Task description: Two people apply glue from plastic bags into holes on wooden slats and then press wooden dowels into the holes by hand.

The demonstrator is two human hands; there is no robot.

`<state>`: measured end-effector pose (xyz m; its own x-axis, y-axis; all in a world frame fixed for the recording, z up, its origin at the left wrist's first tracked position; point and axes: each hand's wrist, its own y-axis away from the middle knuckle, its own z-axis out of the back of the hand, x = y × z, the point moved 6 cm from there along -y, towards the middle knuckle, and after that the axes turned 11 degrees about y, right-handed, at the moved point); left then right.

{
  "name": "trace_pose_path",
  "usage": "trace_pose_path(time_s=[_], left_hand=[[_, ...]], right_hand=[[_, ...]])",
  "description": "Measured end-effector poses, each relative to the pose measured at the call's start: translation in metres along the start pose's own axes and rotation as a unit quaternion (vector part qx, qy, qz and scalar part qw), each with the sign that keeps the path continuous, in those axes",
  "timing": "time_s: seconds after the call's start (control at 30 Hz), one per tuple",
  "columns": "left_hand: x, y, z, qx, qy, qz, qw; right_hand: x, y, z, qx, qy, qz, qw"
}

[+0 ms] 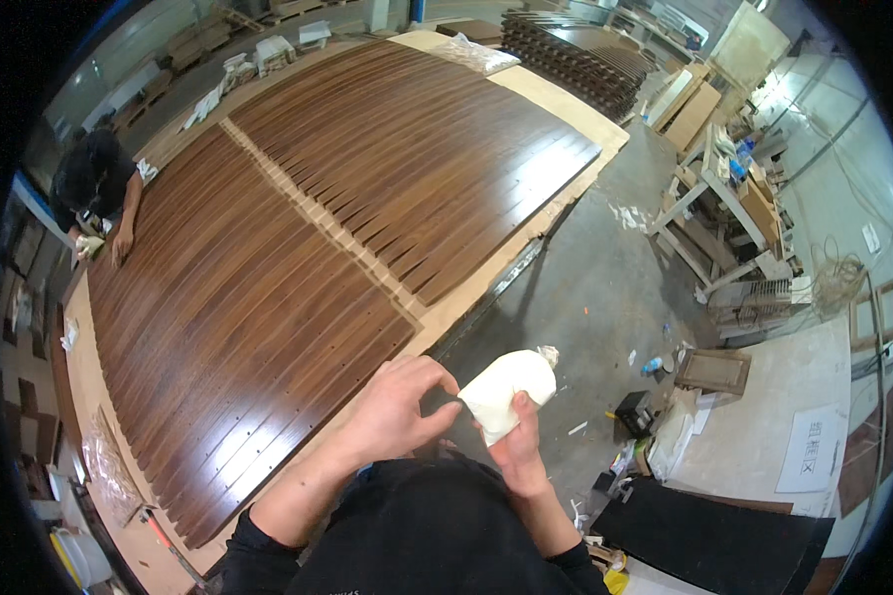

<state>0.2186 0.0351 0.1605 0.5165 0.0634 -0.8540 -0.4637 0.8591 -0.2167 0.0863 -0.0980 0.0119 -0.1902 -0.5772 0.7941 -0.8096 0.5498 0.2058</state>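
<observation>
My right hand (pixel 519 451) is wrapped round a plump white bag (pixel 509 389), thumb pressed on its side. The bag is tilted, with its bunched, twisted end up and to the right. Close to the bag's left side, my left hand (pixel 399 402) has thumb and fingertips brought together. Something dark shows between those fingers beside the bag; I cannot make out what it is. Both hands are near the front edge of a large table, where long dark-brown wooden slats (pixel 258 327) lie side by side in two groups.
Across the table at the left, another person (pixel 99 188) leans over the slats, hands on them. Dark slats are stacked (pixel 575 64) at the back. A wooden workbench (pixel 714 198) stands to the right. A black sheet (pixel 709 535) and a small black box (pixel 633 414) lie at lower right.
</observation>
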Motion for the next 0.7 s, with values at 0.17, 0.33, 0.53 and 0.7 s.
trace_pose_path(time_s=[0.17,0.33,0.53,0.7], left_hand=[[-0.002,0.003,0.005,-0.011,0.008,-0.007,1.000],[-0.002,0.008,0.011,-0.007,-0.001,-0.021,1.000],[-0.005,0.012,0.022,0.002,0.044,-0.023,0.999],[-0.005,0.018,0.047,-0.029,0.104,-0.023,0.994]], right_hand=[[0.003,0.001,-0.008,0.020,0.032,0.026,0.999],[0.000,0.001,-0.013,0.028,0.032,0.017,0.999],[-0.002,0.000,-0.019,0.037,0.030,0.009,0.999],[0.001,-0.002,-0.015,0.018,0.018,0.011,1.000]])
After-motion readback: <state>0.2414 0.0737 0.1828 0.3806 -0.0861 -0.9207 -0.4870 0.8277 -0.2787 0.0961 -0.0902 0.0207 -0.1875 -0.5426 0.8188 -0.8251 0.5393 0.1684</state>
